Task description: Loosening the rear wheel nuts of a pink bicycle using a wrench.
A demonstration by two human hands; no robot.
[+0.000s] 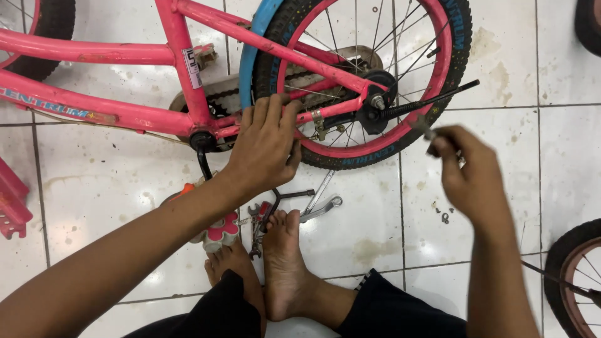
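Up close, the right hand [472,172] pinches a small metal part [426,129] in its fingertips, just right of the rear wheel [375,81] near the axle. The left hand [266,147] wraps the pink bicycle frame [125,112] at the chainstay, above scattered wrenches [313,209] on the tiled floor [438,250].

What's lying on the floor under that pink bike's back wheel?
Below the rear wheel, several wrenches and a small pile of metal tools lie on the white tile floor. The person's bare foot and left hand cover part of the pile, so its full contents stay hidden.
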